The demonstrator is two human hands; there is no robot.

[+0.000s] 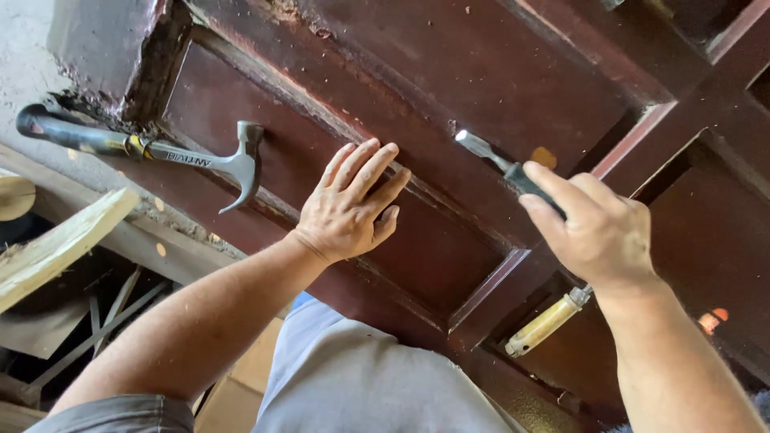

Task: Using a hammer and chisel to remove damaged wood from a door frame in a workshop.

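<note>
A dark red-brown panelled wooden door [481,88] lies flat in front of me. My left hand [350,204] rests flat on a recessed panel with its fingers spread, holding nothing. My right hand [597,232] grips a chisel [491,156] whose shiny blade tip touches the door's rail just past the panel moulding. A claw hammer [192,156] with a black and yellow grip lies on the door to the left of my left hand. A second tool with a yellow handle [548,323] lies on the door below my right wrist.
A split pale piece of wood [56,244] sticks out at the left below the door's edge. Wood scraps and slats [96,321] lie on the floor there. Pale chips dot the door's surface. A chipped notch [152,80] shows at the door's upper left.
</note>
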